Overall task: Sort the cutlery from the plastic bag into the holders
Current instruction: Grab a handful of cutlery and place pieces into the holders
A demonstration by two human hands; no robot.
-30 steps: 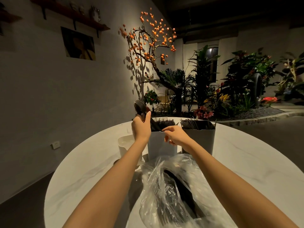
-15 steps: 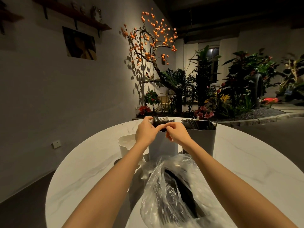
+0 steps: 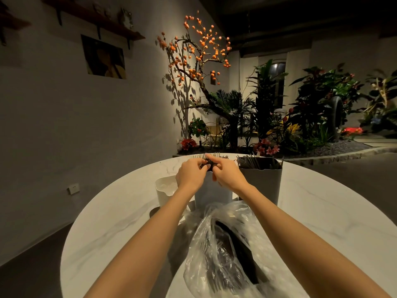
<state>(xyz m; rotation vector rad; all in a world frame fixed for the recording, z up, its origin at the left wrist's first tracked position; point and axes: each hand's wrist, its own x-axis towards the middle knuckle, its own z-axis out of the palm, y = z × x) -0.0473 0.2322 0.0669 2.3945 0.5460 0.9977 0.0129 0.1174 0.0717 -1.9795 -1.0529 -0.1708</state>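
Observation:
Three white holders stand at the far side of a round white table (image 3: 322, 222). The middle holder (image 3: 211, 194) carries black forks, tines up. My left hand (image 3: 190, 175) and my right hand (image 3: 227, 174) meet over its mouth, fingers curled on dark cutlery (image 3: 209, 165) between them. The right holder (image 3: 261, 181) is full of dark cutlery. The left holder (image 3: 165, 188) is lower and looks empty. A clear plastic bag (image 3: 227, 250) with black cutlery inside lies near me between my forearms.
The table's near edge runs under my arms, with dark floor to the left. Behind the table stands a planted bed with an orange-fruited tree (image 3: 197, 57) and flowers. A wall socket (image 3: 73, 188) sits low on the left wall.
My left hand held a dark utensil high above the middle holder, then brought it down. Both hands now meet over that holder's mouth, with the right hand raised from the holder's front.

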